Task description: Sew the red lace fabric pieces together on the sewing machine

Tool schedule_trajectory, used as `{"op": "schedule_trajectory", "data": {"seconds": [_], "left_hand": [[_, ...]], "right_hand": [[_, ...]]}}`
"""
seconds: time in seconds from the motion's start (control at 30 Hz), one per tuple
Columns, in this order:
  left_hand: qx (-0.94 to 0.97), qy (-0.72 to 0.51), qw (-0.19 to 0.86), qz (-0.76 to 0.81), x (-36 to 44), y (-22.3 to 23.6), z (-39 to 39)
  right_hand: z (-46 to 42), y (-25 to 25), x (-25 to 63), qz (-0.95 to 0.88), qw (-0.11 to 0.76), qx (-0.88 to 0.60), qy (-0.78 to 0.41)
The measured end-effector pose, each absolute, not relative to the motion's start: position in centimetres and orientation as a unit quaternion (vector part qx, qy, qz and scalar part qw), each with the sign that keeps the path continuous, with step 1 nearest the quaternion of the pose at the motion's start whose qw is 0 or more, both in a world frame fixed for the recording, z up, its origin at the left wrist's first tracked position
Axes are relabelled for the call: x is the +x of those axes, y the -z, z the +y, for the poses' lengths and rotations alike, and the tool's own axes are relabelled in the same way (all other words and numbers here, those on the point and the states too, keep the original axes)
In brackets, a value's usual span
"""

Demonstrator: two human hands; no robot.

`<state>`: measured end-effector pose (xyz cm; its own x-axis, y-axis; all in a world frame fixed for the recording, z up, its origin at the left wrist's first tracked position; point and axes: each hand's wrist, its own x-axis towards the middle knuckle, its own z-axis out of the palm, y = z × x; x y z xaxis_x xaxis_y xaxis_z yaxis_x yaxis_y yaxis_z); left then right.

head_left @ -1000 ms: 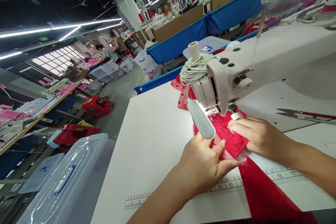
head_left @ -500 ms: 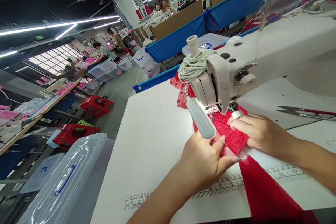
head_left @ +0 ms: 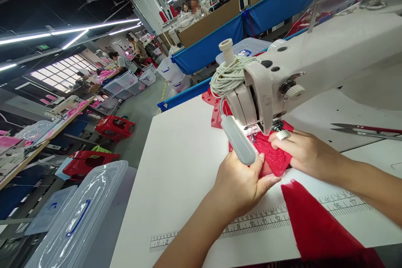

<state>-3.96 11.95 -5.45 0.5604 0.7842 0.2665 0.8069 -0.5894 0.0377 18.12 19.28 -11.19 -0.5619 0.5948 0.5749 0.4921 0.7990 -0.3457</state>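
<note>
A red lace fabric piece [head_left: 274, 160] lies under the needle area of a white sewing machine [head_left: 301, 67]. My left hand [head_left: 240, 184] grips its near left edge, thumb on top, with most fingers hidden beneath or behind the grey lamp [head_left: 239, 140]. On the right side of the lace, my right hand [head_left: 306, 153] has curled fingers closed on the cloth, close to the presser foot [head_left: 253, 137]. A separate plain red cloth [head_left: 317, 222] hangs over the table's front edge, just right of my left thumb and apart from it.
Thread snips [head_left: 367, 130] lie on the machine bed at right. A printed ruler [head_left: 251, 227] runs along the front of the white table [head_left: 166, 167]. Sheer red fabric [head_left: 216, 113] sits behind the needle. Lidded clear bins [head_left: 103, 201] and red stools [head_left: 114, 127] stand to the left.
The lace has moved a little away from me, toward the needle, and both hands have shifted slightly with it. A wider gap shows between my left thumb and the plain red cloth.
</note>
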Motion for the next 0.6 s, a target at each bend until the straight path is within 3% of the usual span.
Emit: {"op": "schedule_trajectory", "data": {"seconds": [0.6], "left_hand": [[-0.873, 0.122, 0.152, -0.448, -3.2, 6.6, 11.9]], "right_hand": [[19.7, 10.1, 18.2, -0.897, 0.351, -0.267, 0.003]]}}
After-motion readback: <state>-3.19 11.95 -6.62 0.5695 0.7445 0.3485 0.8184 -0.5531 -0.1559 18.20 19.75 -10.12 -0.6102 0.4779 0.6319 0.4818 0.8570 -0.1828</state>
